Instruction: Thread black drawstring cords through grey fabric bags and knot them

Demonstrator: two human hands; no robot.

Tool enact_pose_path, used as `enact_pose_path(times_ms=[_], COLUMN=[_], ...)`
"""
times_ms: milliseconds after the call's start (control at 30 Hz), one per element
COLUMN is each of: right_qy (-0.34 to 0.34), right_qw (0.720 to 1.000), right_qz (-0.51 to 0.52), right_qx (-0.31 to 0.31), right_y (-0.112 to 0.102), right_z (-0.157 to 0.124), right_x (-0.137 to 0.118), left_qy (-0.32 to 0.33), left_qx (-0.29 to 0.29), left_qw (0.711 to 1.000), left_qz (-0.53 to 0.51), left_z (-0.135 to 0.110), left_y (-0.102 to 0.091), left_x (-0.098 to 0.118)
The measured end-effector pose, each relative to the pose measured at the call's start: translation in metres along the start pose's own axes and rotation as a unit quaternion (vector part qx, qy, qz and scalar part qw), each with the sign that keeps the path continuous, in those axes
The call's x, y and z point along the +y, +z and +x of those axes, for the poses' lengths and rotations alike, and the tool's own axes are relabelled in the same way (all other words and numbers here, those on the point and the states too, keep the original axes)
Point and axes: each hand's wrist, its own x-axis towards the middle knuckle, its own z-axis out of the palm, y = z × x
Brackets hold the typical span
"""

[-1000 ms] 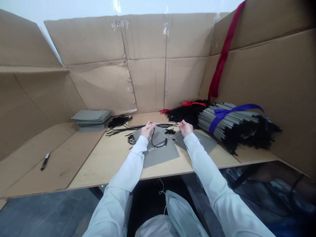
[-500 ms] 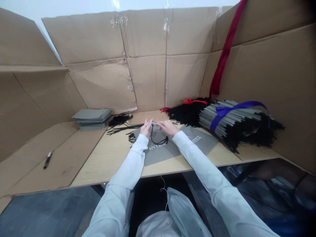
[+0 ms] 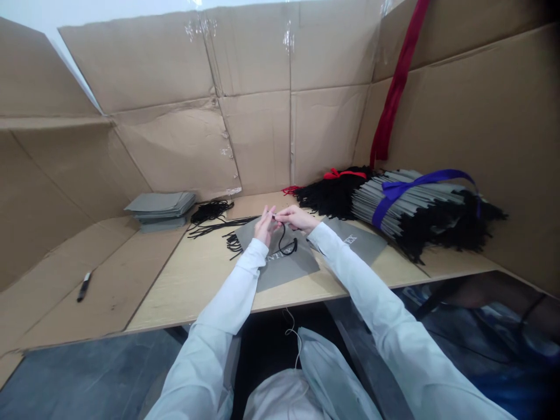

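A black cord [image 3: 282, 248] hangs in a loop from between my two hands, its lower end over a flat grey bag-like piece [image 3: 286, 273] with white lettering. My left hand [image 3: 265, 226] pinches the cord's upper part, with some fingers extended. Touching it at the fingertips, my right hand [image 3: 298, 218] grips the same cord between thumb and forefinger. Whether the cord passes through the grey piece is hidden by the hands. A second lettered grey piece [image 3: 365, 244] lies partly under my right forearm. Loose black cords [image 3: 233, 244] stick out left of my left hand.
Back left sit a stack of grey pieces [image 3: 161, 209] and a heap of black cords [image 3: 212, 211]. At right lie a purple-ribboned grey bundle [image 3: 420, 204] and a red-tied black bundle [image 3: 330, 195]. A marker [image 3: 83, 287] rests on cardboard. Cardboard walls [image 3: 258, 140] enclose the table.
My hands have come closer together, the left shifting slightly right, and their fingertips now meet. The cord's loop has swung a little to the right. The view has shifted slightly.
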Motion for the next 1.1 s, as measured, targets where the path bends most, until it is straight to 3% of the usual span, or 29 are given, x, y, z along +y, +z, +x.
enact_pose_path(times_ms=[67,133,233,333,467,600,667,733,800,867,933,1100], right_qy=[-0.021,-0.03,-0.035,-0.051,-0.08,-0.084,-0.09,-0.114,-0.133,-0.137,-0.129,-0.081], right_qw=[0.992,0.962,0.906,0.88,0.893,0.921,0.923,0.915,0.898,0.879,0.864,0.844], right_qz=[-0.117,-0.239,-0.349,-0.392,-0.381,-0.351,-0.364,-0.386,-0.42,-0.456,-0.484,-0.526], right_qx=[0.044,0.129,0.235,0.263,0.225,0.145,0.09,0.037,-0.009,-0.036,-0.046,-0.068], right_y=[-0.013,-0.03,-0.059,-0.083,-0.089,-0.069,-0.055,-0.042,-0.031,-0.022,-0.015,0.001], right_z=[-0.002,-0.008,-0.021,-0.034,-0.04,-0.043,-0.047,-0.05,-0.052,-0.052,-0.049,-0.042], right_x=[-0.002,-0.007,-0.018,-0.027,-0.028,-0.024,-0.024,-0.024,-0.024,-0.021,-0.016,-0.001], left_qy=[0.063,0.089,0.071,0.035,0.071,0.168,0.188,0.178,0.189,0.21,0.213,0.169], left_qx=[-0.057,-0.124,-0.205,-0.226,-0.258,-0.282,-0.278,-0.287,-0.311,-0.3,-0.276,-0.241], left_qw=[0.994,0.972,0.922,0.902,0.879,0.823,0.788,0.735,0.659,0.607,0.585,0.575], left_qz=[0.071,0.182,0.32,0.366,0.395,0.464,0.516,0.589,0.659,0.705,0.732,0.764], left_z=[0.003,0.006,0.013,0.023,0.036,0.039,0.037,0.036,0.034,0.032,0.03,0.024], left_y=[-0.001,-0.003,-0.003,-0.001,0.0,-0.002,-0.004,-0.006,-0.01,-0.015,-0.021,-0.038], left_x=[-0.004,-0.006,-0.006,-0.005,-0.003,0.007,0.018,0.034,0.049,0.061,0.067,0.061])
